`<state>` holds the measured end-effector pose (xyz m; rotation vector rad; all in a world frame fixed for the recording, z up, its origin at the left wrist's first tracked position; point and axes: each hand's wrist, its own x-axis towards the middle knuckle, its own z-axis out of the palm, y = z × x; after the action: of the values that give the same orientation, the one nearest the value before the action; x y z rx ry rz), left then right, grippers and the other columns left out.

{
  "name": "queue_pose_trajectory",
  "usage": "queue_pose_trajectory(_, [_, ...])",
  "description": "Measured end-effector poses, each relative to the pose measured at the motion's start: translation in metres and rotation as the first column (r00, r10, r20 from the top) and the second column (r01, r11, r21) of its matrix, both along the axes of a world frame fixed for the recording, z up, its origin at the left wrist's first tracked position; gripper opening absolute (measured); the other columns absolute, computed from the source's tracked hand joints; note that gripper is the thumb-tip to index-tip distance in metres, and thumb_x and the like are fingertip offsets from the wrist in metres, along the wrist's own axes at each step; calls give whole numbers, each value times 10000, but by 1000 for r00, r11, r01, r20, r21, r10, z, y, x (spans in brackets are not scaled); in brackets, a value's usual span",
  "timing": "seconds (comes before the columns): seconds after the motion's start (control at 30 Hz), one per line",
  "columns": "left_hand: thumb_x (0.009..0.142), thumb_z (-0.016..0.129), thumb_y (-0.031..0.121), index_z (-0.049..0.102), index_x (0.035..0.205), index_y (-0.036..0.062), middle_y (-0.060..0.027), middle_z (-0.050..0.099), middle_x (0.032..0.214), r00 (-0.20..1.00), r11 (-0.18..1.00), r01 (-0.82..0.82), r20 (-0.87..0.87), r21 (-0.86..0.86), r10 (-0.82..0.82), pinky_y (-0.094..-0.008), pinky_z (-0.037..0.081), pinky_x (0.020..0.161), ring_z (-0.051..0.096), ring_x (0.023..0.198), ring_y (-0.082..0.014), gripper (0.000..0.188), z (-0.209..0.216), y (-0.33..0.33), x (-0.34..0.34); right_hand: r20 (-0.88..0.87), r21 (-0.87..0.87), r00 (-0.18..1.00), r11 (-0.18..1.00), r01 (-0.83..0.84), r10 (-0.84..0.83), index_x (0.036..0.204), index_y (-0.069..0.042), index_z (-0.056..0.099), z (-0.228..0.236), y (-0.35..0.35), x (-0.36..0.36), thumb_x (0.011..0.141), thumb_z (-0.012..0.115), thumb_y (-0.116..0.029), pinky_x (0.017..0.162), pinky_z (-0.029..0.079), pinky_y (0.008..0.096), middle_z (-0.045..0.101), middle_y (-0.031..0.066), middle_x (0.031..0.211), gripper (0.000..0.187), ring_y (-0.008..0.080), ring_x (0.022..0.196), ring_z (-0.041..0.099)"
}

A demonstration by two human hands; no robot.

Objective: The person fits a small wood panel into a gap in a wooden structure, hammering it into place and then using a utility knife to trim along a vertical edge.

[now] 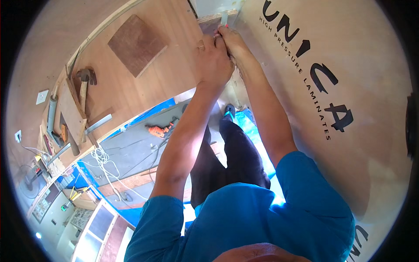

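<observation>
My left hand [214,63] is closed, its fingers curled, at the corner where the wooden surface meets the upright panel. Just beyond it, my right hand [232,40] is closed too, and the two hands touch or nearly touch. Small pinkish-red bits show at the right fingertips, beside a narrow pale strip [224,17] against the corner. What the fingers hold is mostly hidden, and I cannot make out its kind. Left of my hands, a square brown board [137,46] lies on the wooden surface [181,56].
A claw hammer [84,85] and wood offcuts [72,102] lie at the left. A large printed laminate panel [283,87] stands close on my right. Below, an orange power drill [160,129] and a tangled white cable [102,161] lie on a grey surface [131,146].
</observation>
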<state>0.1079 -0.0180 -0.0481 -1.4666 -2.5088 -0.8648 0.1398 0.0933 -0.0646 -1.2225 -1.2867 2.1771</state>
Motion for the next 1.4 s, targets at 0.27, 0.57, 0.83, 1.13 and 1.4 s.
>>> queue_pose_trajectory(0.27, [691,715,58,665,1164,-4,-182,577,1007,995,995,51,79,87,-58,-499,483,768,580,930,-383,480,5,3,-7,108,96,994,995,-11,1,955,18,650,-10,4,-7,1014,521,-285,668,495,371,653,102,858,335,195,744,604])
queue_pose_trajectory(0.57, [647,731,16,676,1079,12,-172,540,948,990,986,67,110,154,-85,-483,474,760,556,891,-383,435,4,3,-13,177,117,984,993,15,-36,949,10,660,-22,1,-12,1000,548,-305,622,495,376,637,83,829,338,188,729,595])
queue_pose_trajectory(0.83, [653,727,14,676,1042,13,-165,539,946,989,987,67,122,149,-85,-476,484,758,557,894,-378,392,5,1,-10,308,285,951,953,-97,5,934,-6,656,-8,4,-9,1013,549,-343,592,500,358,643,77,820,362,193,684,596])
queue_pose_trajectory(1.13, [716,726,67,678,1038,1,-175,525,959,982,989,53,171,135,-76,-475,484,732,566,882,-367,332,7,4,-14,122,56,993,998,-12,6,934,3,656,0,-1,-12,1022,539,-341,595,504,374,639,85,812,373,192,695,601])
queue_pose_trajectory(1.4, [667,713,-4,705,1063,30,-164,530,968,974,996,21,222,87,-40,-454,513,756,571,892,-357,398,14,-4,-13,97,45,989,992,-117,112,944,40,667,14,-1,-8,1014,531,-331,622,506,384,647,102,800,401,209,691,608])
